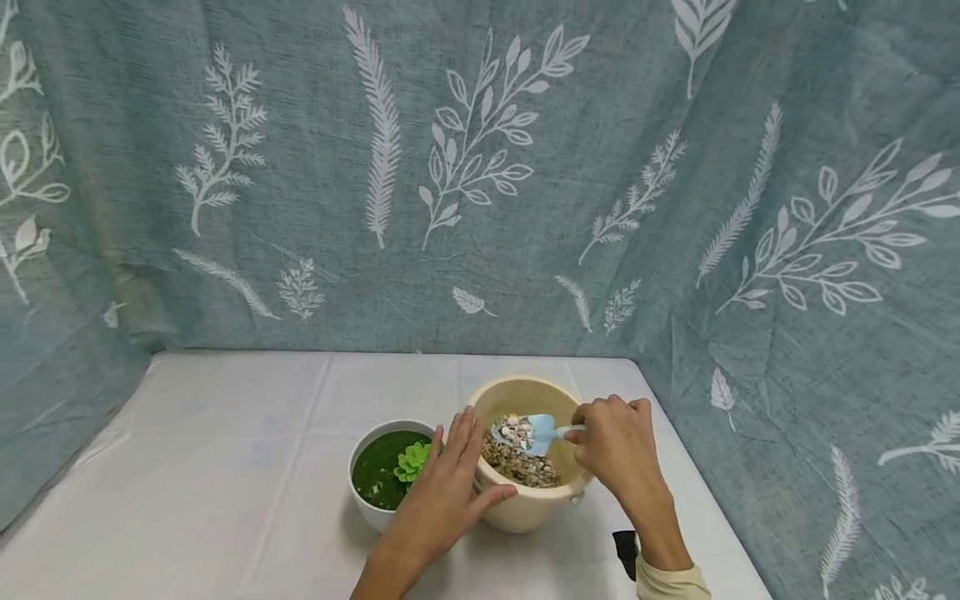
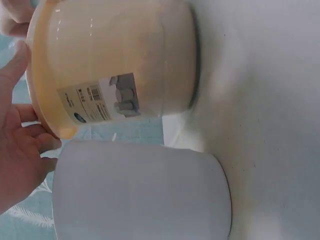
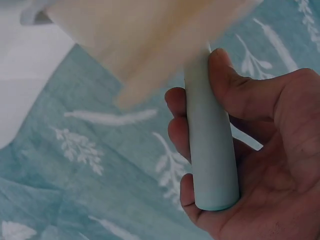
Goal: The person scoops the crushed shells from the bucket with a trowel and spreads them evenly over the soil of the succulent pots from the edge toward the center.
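A cream pot (image 1: 517, 510) stands on the table, with pebbles (image 1: 525, 467) in its bottom. My right hand (image 1: 618, 446) grips the handle of a small light-blue trowel (image 1: 542, 433), whose blade carries a heap of pale pebbles (image 1: 513, 430) inside the pot's opening. In the right wrist view, fingers and thumb wrap the pale handle (image 3: 212, 145). My left hand (image 1: 442, 492) lies with extended fingers against the pot's left side, the thumb at its near rim. In the left wrist view, its fingertips (image 2: 47, 142) touch the rim beside a printed label (image 2: 100, 100).
A white bowl (image 1: 367, 510) with dark green contents and a bright green succulent (image 1: 412, 461) stands left of the pot, partly behind my left hand. White cloth (image 1: 247, 467) covers the table. Patterned teal curtains (image 1: 315, 167) hang at the back and sides.
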{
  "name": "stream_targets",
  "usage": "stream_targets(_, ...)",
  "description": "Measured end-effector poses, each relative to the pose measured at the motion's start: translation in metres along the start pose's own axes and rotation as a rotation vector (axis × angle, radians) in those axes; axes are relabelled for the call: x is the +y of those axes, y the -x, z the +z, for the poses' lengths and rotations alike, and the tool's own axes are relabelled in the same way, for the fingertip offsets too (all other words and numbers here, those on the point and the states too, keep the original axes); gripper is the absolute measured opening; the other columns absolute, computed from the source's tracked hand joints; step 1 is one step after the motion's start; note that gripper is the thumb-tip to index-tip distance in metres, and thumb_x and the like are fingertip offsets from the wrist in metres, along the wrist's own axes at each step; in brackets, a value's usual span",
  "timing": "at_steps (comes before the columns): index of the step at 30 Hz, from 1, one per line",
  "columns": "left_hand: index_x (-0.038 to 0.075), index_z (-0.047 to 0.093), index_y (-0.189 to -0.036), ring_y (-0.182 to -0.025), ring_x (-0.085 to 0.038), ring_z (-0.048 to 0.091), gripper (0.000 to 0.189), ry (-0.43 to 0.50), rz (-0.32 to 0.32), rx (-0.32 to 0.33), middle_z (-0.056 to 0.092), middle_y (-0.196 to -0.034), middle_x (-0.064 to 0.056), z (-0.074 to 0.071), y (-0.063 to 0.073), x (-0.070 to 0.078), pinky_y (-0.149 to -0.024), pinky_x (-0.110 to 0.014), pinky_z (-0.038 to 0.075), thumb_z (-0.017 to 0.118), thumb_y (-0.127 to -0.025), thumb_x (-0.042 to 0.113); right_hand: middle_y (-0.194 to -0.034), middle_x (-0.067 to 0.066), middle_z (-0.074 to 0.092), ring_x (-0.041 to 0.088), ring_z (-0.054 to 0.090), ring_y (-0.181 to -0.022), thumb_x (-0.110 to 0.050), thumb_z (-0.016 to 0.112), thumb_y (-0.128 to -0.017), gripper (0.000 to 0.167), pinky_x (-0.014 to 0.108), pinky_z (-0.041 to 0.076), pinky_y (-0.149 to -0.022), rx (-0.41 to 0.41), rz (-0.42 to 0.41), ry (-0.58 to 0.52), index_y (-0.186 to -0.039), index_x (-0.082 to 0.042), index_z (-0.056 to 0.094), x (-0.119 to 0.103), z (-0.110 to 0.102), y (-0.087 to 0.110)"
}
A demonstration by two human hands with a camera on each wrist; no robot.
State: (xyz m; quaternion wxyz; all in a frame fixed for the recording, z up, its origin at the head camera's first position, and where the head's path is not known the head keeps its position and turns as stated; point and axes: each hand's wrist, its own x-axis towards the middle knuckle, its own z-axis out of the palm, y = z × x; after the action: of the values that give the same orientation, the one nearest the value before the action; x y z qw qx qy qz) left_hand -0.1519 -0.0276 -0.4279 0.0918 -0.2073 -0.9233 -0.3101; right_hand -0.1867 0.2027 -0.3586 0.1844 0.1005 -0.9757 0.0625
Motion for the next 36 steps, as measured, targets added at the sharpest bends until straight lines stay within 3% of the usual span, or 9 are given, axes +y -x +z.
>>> stream_targets(6,-0.004,0.032,-0.161,-0.162,-0.041,0.022,0.093,-0.048,0.000,0.047,0.021,-0.173,-0.025,-0.020,0.014,-0.016,-0.132,-0.063,0.019,0.066,-0.096,0.054,-0.068,0.000,0.071,0.018,0.055,-0.064,-0.017,0.092,-0.077,0.010,0.048,0.043,-0.080,0.095,-0.049,0.009,-0.081,-0.014,0.083,-0.007,-0.024,0.004)
stream_targets(11,-0.002,0.030,-0.163,-0.161,-0.048,0.016,0.103,-0.043,-0.104,0.079,0.016,-0.173,-0.027,-0.046,0.035,-0.044,-0.130,-0.069,0.017,0.075,-0.089,0.055,-0.070,-0.001,0.071,0.016,0.056,-0.065,-0.017,0.092,-0.077,0.011,0.046,0.042,-0.082,0.119,-0.094,-0.032,-0.081,-0.015,0.082,-0.026,-0.040,0.006)
stream_targets(15,-0.005,0.032,-0.161,-0.160,-0.054,0.012,0.115,-0.029,-0.183,0.053,0.016,-0.171,-0.033,-0.057,0.049,-0.064,-0.129,-0.070,0.012,0.082,-0.080,0.059,-0.072,-0.005,0.074,0.011,0.053,-0.064,-0.017,0.093,-0.075,0.012,0.042,0.042,-0.079,0.089,-0.134,-0.067,-0.081,-0.017,0.082,-0.043,-0.044,0.010)
stream_targets(18,-0.007,0.033,-0.160,-0.158,-0.057,0.013,0.120,-0.002,-0.220,0.012,0.016,-0.169,-0.037,-0.059,0.058,-0.075,-0.129,-0.071,0.012,0.084,-0.076,0.060,-0.076,-0.007,0.077,0.010,0.058,-0.068,-0.018,0.093,-0.074,0.013,0.039,0.040,-0.078,0.042,-0.161,-0.106,-0.081,-0.018,0.082,-0.057,-0.039,0.012)
stream_targets(23,-0.010,0.033,-0.159,-0.155,-0.058,0.025,0.115,0.000,-0.237,-0.050,0.016,-0.168,-0.038,-0.055,0.064,-0.083,-0.128,-0.069,0.023,0.081,-0.080,0.059,-0.076,-0.010,0.077,0.011,0.062,-0.072,-0.020,0.094,-0.073,0.013,0.036,0.040,-0.080,-0.001,-0.209,-0.128,-0.079,-0.019,0.083,-0.079,-0.024,0.017)
stream_targets(30,-0.010,0.037,-0.157,-0.155,-0.051,0.033,0.111,0.008,-0.219,0.022,0.027,-0.167,-0.035,-0.051,0.067,-0.085,-0.127,-0.066,0.028,0.084,-0.079,0.054,-0.070,-0.012,0.076,0.011,0.066,-0.068,-0.021,0.092,-0.075,0.011,0.032,0.037,-0.076,-0.022,-0.297,-0.118,-0.074,-0.022,0.081,-0.106,-0.011,0.016)
stream_targets(36,-0.008,0.038,-0.158,-0.155,-0.051,0.033,0.109,0.018,-0.229,0.031,0.026,-0.168,-0.034,-0.050,0.071,-0.086,-0.127,-0.064,0.031,0.083,-0.081,0.055,-0.071,-0.012,0.076,0.011,0.067,-0.067,-0.022,0.090,-0.075,0.009,0.031,0.043,-0.076,-0.063,-0.331,-0.092,-0.073,-0.021,0.081,-0.121,-0.005,0.014)
